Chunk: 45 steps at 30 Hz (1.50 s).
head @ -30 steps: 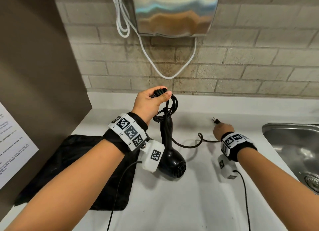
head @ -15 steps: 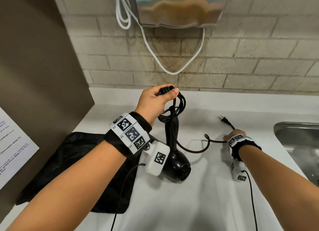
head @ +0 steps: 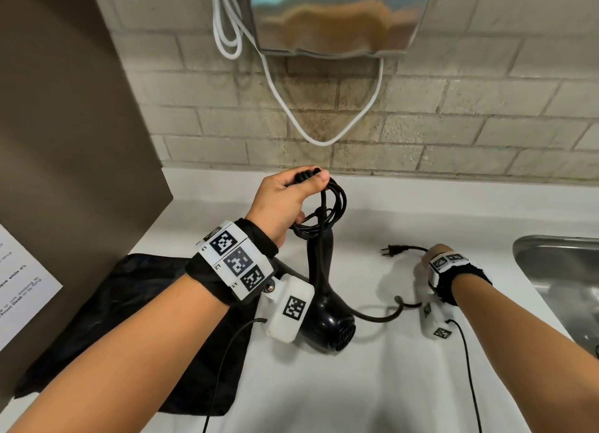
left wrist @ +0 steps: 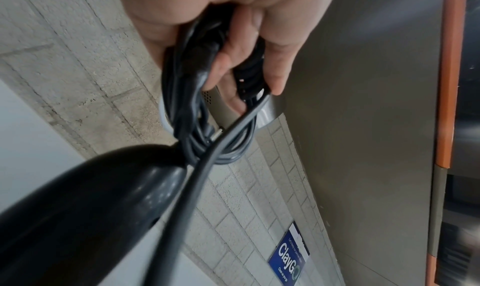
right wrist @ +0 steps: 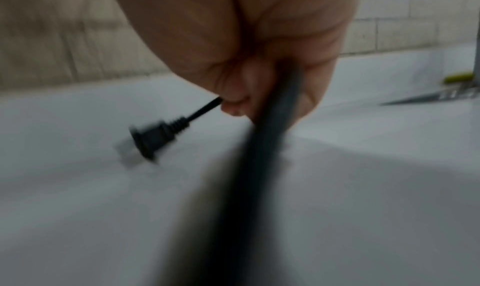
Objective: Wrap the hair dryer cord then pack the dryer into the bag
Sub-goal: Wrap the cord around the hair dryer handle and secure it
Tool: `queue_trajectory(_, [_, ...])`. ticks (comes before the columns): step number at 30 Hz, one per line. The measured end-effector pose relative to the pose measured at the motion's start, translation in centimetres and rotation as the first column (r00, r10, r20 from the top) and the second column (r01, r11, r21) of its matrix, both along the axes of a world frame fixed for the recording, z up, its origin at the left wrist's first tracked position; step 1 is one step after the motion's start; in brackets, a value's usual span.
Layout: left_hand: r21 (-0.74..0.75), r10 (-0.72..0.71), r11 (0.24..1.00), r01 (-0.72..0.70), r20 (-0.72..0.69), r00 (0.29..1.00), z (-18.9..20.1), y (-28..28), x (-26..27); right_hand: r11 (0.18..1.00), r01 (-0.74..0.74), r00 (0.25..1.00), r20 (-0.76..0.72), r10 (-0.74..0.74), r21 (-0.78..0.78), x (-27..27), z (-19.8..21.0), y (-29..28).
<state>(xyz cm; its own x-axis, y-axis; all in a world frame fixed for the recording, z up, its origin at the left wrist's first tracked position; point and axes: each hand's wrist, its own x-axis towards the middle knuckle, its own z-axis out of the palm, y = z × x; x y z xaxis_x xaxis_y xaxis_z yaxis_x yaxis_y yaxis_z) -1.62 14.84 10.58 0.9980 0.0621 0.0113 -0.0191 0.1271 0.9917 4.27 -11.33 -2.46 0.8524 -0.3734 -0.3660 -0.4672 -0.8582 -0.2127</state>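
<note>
1. Black cord (head: 327, 212) loops are gathered at the end of the hair dryer (head: 324, 306) handle, and our left hand (head: 285, 202) has its fingers (left wrist: 272, 50) curled tight round loops and handle together, probably so the coils cannot spring loose.
2. We hold the dryer handle-up, its body hanging low just above the white tabletop (head: 324, 393), near the middle; that leaves room for the free cord to swing round.
3. Our right hand (head: 434, 261) pinches the loose tail close to the plug (head: 389, 249), fingers (right wrist: 311, 89) closed on the cord, towards the sink (head: 557, 270) edge. We judge this keeps the last stretch taut for another turn.
4. Slack sags onto the tabletop between the two hands.
5. Toward the left edge lies the black bag (head: 129, 303), flat, just beside the dryer, ready for packing once the tail is wound.
</note>
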Motion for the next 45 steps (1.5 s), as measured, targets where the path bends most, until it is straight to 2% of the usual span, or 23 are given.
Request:
queue_trajectory(4, [-0.009,0.003,1.0,-0.003,0.005,1.0,0.0,0.0,0.1,0.961,0.036,0.95,0.289,-0.119,0.276,0.6,2.2,1.6])
queue_trajectory(7, [-0.003,0.004,1.0,-0.004,0.009,1.0,0.0,0.0,0.2,0.956,-0.094,0.896,0.443,-0.041,0.279,-0.1,4.4,3.4])
queue_trajectory(11, [-0.009,0.012,1.0,-0.012,0.007,1.0,0.0,0.0,0.2,0.922,-0.255,0.728,0.685,-0.014,0.29,-2.8,7.6,5.9])
queue_trajectory(16, [-0.043,0.035,0.998,-0.035,-0.004,0.999,-0.1,0.1,0.1,0.848,-0.431,0.431,0.896,-0.107,0.309,-8.0,10.6,8.2])
queue_trajectory(20, [-0.079,0.041,0.996,-0.044,-0.035,0.999,0.0,0.2,0.2,0.771,-0.569,0.331,0.938,-0.102,0.285,-10.8,10.6,9.4])
queue_trajectory(24, [-0.123,0.033,0.992,-0.04,-0.059,0.998,0.0,0.2,0.1,0.736,-0.621,0.321,0.944,-0.076,0.271,-11.3,9.3,10.1])
queue_trajectory(28, [-0.132,0.017,0.991,-0.023,-0.051,0.999,0.1,0.2,-0.1,0.814,-0.549,0.359,0.933,0.025,0.19,-10.9,8.3,10.8])
queue_trajectory(30, [-0.126,0.013,0.992,-0.018,-0.042,0.999,0.0,0.3,-0.2,0.841,-0.522,0.352,0.934,0.061,0.142,-10.7,8.4,11.5])
queue_trajectory(35, [-0.069,0.031,0.997,-0.03,0.01,0.999,0.1,0.0,-0.3,0.833,-0.552,0.291,0.943,0.162,0.027,-10.9,9.2,13.4])
queue_trajectory(40, [-0.088,0.029,0.996,-0.027,0.013,0.999,0.3,0.3,-0.4,0.829,-0.556,0.25,0.937,0.243,-0.066,-10.8,9.2,13.0])
queue_trajectory(45, [-0.122,-0.027,0.992,0.025,-0.011,1.0,0.3,0.6,-0.7,0.845,-0.534,0.317,0.917,0.242,-0.039,-10.6,8.7,12.3])
